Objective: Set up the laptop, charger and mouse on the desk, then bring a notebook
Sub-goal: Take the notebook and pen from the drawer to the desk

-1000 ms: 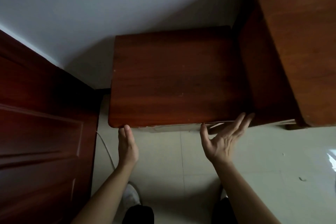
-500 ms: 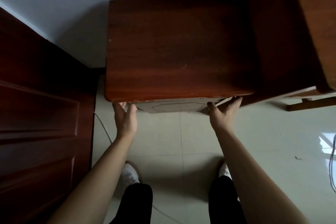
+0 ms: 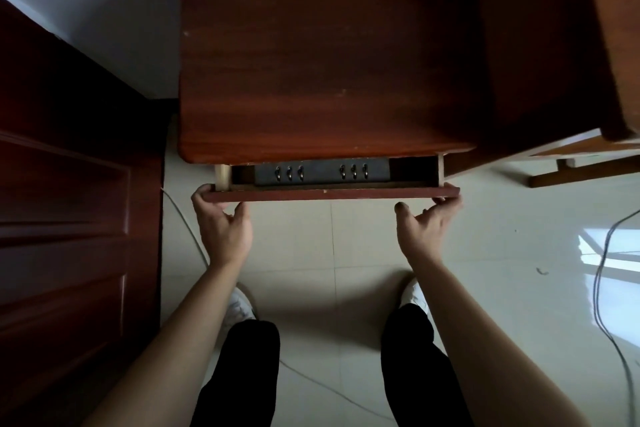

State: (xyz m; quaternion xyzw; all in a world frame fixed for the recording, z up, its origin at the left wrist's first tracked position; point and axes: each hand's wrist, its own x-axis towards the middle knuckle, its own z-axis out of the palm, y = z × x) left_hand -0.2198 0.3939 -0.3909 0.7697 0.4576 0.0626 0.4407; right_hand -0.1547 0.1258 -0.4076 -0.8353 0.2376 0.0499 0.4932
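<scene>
Drawer: the drawer front [image 3: 329, 193] stands a short way out from the front edge of the desk [image 3: 322, 62], leaving a narrow slot open along its full width. The pale side walls of the drawer show at both ends of the slot.

Hands: the left hand [image 3: 221, 229] grips the left end of the drawer front, fingers curled over its top edge and thumb underneath. The right hand [image 3: 427, 229] grips the right end, fingers hooked round the corner and thumb held free below the edge.

Notebook: a dark notebook [image 3: 322, 172] with two groups of three metal rings lies inside the drawer, just behind the drawer front and mostly covered by the desk top.

Clearances: a dark wooden door [image 3: 69, 184] stands close to the left side of the desk. A taller wooden unit [image 3: 616, 28] adjoins the right side. The tiled floor [image 3: 332, 253] in front is open between the person's feet. A white cable [image 3: 187, 225] runs along the floor near the door, and a dark cable [image 3: 602, 270] loops on the floor at right.
</scene>
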